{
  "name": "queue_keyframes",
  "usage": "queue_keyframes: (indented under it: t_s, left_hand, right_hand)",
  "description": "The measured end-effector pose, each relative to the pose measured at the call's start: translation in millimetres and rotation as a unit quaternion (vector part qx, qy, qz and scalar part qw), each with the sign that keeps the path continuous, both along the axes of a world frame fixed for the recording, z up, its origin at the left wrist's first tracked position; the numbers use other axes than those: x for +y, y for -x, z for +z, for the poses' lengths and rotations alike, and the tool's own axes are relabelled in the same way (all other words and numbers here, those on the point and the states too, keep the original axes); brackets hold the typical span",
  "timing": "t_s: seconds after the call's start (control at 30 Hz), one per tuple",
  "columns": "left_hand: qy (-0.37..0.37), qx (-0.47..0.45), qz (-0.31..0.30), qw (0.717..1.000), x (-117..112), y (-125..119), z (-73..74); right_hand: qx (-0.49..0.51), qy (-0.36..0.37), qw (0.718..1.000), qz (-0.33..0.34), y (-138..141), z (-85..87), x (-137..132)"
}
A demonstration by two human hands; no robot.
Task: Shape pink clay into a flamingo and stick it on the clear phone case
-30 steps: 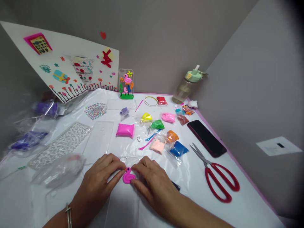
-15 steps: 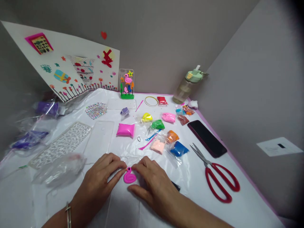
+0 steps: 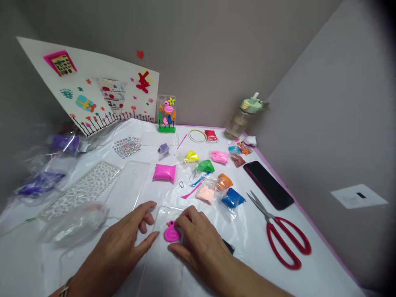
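A small pink clay flamingo (image 3: 172, 233) lies on a clear phone case (image 3: 163, 255) at the near edge of the table. My right hand (image 3: 198, 237) curls round the figure's right side, fingertips pressed to it. My left hand (image 3: 123, 243) rests flat on the case's left side, fingers spread, thumb pointing toward the figure and not touching it. A bracelet shows on my left wrist.
Clay packets lie beyond: magenta (image 3: 164, 172), yellow (image 3: 191, 156), green (image 3: 205, 166), orange (image 3: 224, 181), blue (image 3: 233, 197), peach (image 3: 205, 193). Red scissors (image 3: 283, 235) and a dark phone (image 3: 267, 184) lie at right. A bottle (image 3: 243, 117), decorated case (image 3: 166, 114), rhinestones (image 3: 126, 146) and a decorated sheet (image 3: 95, 88) stand behind.
My left hand has drawn back from the flamingo's head and flattened, fingers apart. My right fingers have closed in on the figure. The camera tilted up slightly.
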State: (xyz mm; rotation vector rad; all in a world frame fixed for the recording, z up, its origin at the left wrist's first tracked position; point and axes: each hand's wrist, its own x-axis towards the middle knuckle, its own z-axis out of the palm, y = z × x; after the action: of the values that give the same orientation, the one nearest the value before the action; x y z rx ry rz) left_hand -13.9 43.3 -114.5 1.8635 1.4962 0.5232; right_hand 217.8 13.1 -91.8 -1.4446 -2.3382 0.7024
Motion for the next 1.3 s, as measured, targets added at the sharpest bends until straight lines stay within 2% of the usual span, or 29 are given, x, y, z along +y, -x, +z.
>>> queue_keyframes:
  t_s: [0.1, 0.23, 0.3, 0.37, 0.4, 0.47, 0.53, 0.6, 0.67, 0.7, 0.8, 0.87, 0.97, 1.1, 1.3]
  left_hand:
    - [0.065, -0.117, 0.018, 0.991, 3.3, -6.4, 5.2]
    - [0.136, -0.329, 0.054, 0.933, 5.5, -12.7, 9.9]
    - [0.123, -0.393, 0.069, 0.909, 4.6, -12.6, 10.8]
    - [0.092, -0.427, 0.084, 0.896, 2.4, -11.1, 11.0]
    - [0.078, -0.437, 0.092, 0.891, 1.0, -10.4, 10.8]
    - [0.058, -0.447, 0.098, 0.887, -2.3, -9.6, 9.8]
    - [0.039, -0.434, 0.091, 0.895, -5.5, -9.2, 8.7]
    - [-0.011, -0.374, 0.085, 0.923, -7.8, -8.2, 9.2]
    - [-0.110, -0.262, 0.073, 0.956, -9.2, -5.8, 12.3]
    - [-0.168, -0.203, 0.063, 0.962, -9.5, -4.3, 14.7]
    - [-0.313, -0.086, 0.003, 0.946, -10.1, -0.9, 23.0]
    - [-0.351, -0.059, -0.021, 0.934, -10.2, -1.0, 26.7]
    - [-0.353, -0.044, -0.029, 0.934, -10.3, -3.5, 27.0]
    - [-0.335, -0.036, -0.038, 0.941, -10.5, -5.0, 23.8]
    - [-0.338, -0.010, -0.055, 0.940, -9.9, -2.1, 23.7]
  right_hand:
    - [0.004, 0.026, 1.000, -0.007, 3.5, 6.3, 2.6]
    - [0.060, 0.035, 0.997, -0.037, 4.3, 8.9, 5.0]
    - [0.119, 0.025, 0.990, -0.077, 1.8, 7.9, 5.6]
    - [0.193, 0.026, 0.972, -0.130, -1.6, 8.3, 6.5]
    - [0.233, 0.042, 0.960, -0.153, -3.1, 9.6, 7.1]
    - [0.307, 0.119, 0.929, -0.168, -4.3, 13.9, 8.7]
    - [0.371, 0.245, 0.887, -0.126, -3.0, 18.3, 10.2]
    - [0.429, 0.356, 0.827, -0.074, -0.1, 20.2, 10.8]
    - [0.480, 0.402, 0.778, -0.054, 2.7, 19.0, 10.5]
    - [0.496, 0.404, 0.767, -0.054, 3.6, 17.7, 10.1]
    - [0.506, 0.390, 0.768, -0.050, 4.4, 13.4, 9.1]
    - [0.491, 0.383, 0.781, -0.044, 4.3, 11.3, 8.6]
    - [0.468, 0.393, 0.791, -0.032, 5.0, 9.0, 7.7]
    - [0.468, 0.419, 0.778, -0.022, 6.7, 8.8, 6.7]
    - [0.451, 0.428, 0.783, -0.023, 7.7, 9.9, 6.4]
